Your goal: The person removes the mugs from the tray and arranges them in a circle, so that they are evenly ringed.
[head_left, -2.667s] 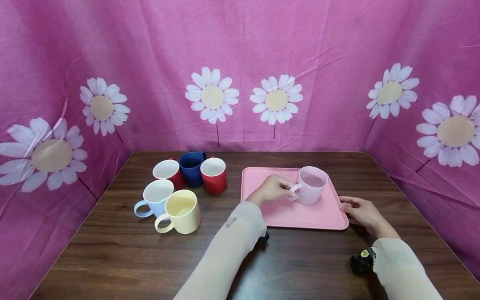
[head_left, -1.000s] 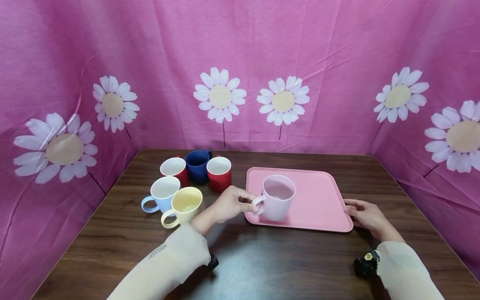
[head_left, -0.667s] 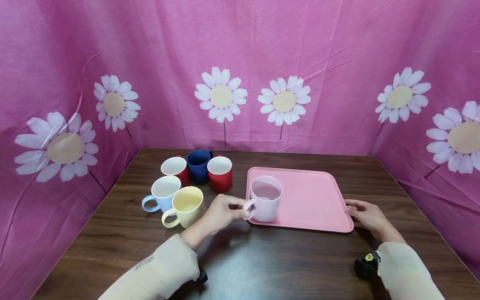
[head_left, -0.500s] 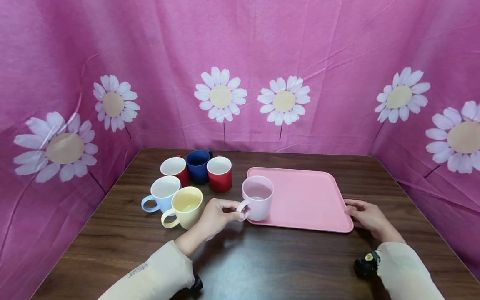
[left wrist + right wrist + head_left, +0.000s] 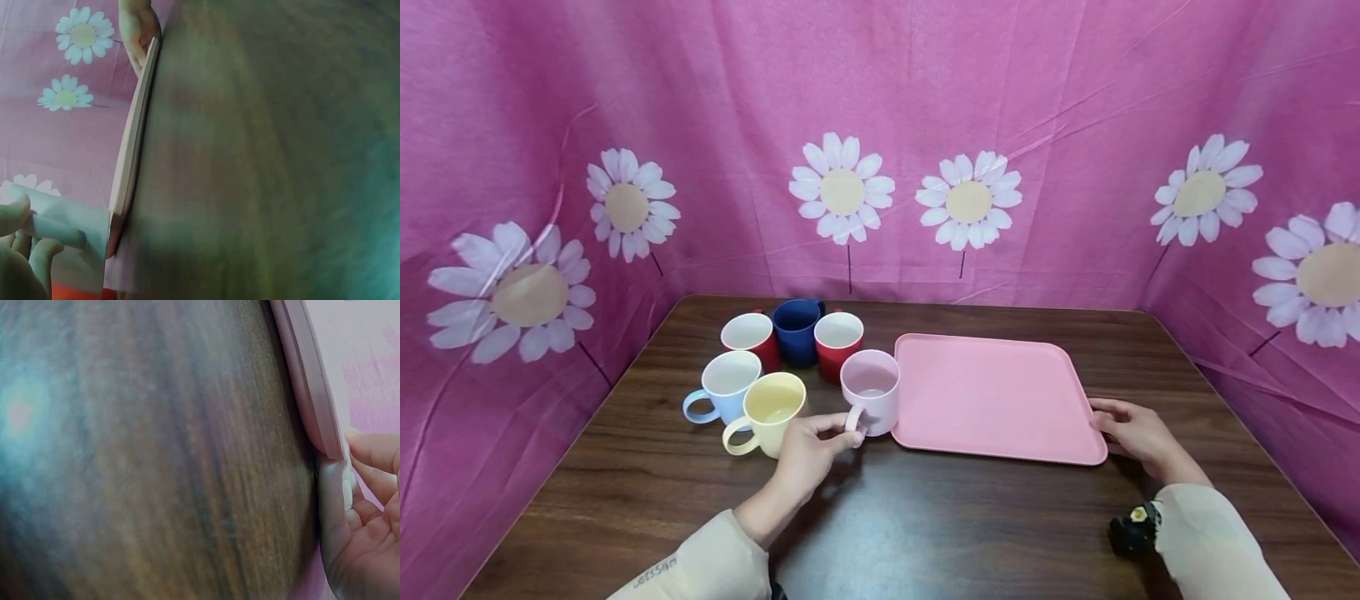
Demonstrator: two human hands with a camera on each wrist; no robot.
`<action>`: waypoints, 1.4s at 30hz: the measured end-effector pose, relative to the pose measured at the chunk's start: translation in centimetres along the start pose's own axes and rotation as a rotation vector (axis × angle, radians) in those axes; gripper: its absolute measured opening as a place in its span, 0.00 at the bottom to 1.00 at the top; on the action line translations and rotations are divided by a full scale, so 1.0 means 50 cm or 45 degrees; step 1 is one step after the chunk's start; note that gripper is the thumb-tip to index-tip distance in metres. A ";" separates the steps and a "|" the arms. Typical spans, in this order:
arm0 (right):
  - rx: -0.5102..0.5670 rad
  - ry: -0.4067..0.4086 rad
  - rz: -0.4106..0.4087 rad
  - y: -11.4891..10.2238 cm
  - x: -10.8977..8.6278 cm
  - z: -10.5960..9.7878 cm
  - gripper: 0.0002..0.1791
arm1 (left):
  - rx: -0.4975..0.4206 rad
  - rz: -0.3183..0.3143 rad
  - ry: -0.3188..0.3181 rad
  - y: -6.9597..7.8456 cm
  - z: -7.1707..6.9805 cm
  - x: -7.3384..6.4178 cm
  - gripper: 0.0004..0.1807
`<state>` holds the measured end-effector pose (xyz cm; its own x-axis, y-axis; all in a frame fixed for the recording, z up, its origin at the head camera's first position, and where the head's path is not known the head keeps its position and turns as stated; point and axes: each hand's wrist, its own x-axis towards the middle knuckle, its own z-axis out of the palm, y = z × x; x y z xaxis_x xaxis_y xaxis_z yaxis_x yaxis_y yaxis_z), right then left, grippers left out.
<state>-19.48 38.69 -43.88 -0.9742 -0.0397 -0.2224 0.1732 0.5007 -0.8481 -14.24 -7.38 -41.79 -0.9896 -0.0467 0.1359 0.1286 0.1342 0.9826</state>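
My left hand (image 5: pixel 805 458) pinches the handle of a pale pink mug (image 5: pixel 877 402). The mug stands upright just left of the pink tray (image 5: pixel 992 400), right at its left edge. In the left wrist view, thumb and fingers close round the handle of the mug (image 5: pixel 90 215). At the tray's right edge, my right hand (image 5: pixel 1137 432) holds the rim. The right wrist view shows the thumb over the rim of the tray (image 5: pixel 306 375) and other fingers of the right hand (image 5: pixel 369 544) below it. Nothing lies on the tray.
Left of the pale pink mug stand a yellow mug (image 5: pixel 778 421) and a light blue mug (image 5: pixel 730 392). Behind them are a red mug (image 5: pixel 767 350), a dark blue mug (image 5: pixel 797 337) and another red mug (image 5: pixel 835 358). A flowered pink cloth (image 5: pixel 895 100) surrounds the wooden table (image 5: pixel 962 525).
My left hand has carried the pale pink mug leftward off the tray by its handle, toward the other mugs. My right hand has stayed at the tray's right edge.
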 end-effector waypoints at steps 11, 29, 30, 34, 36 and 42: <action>-0.012 0.001 -0.008 -0.001 0.002 0.002 0.29 | 0.030 0.051 0.140 -0.021 0.003 -0.011 0.12; -0.004 -0.010 -0.006 -0.002 -0.001 0.002 0.29 | 0.045 0.001 0.274 -0.038 -0.002 -0.011 0.12; -0.003 -0.011 -0.008 -0.003 -0.001 0.002 0.29 | 0.048 0.008 0.277 -0.039 -0.003 -0.011 0.12; 0.000 -0.012 -0.009 -0.003 -0.002 0.002 0.29 | 0.061 0.038 0.279 -0.039 -0.005 -0.011 0.12; -0.001 -0.012 -0.009 -0.003 -0.001 0.002 0.29 | 0.077 0.056 0.277 -0.039 -0.005 -0.012 0.11; 0.002 -0.013 -0.002 0.001 0.002 0.001 0.30 | 0.081 0.082 0.274 -0.040 -0.007 -0.017 0.09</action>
<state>-19.56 38.66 -43.96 -0.9729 -0.0493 -0.2260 0.1720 0.4991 -0.8493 -13.61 -7.97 -43.82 -0.9421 -0.2452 0.2288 0.1802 0.2052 0.9620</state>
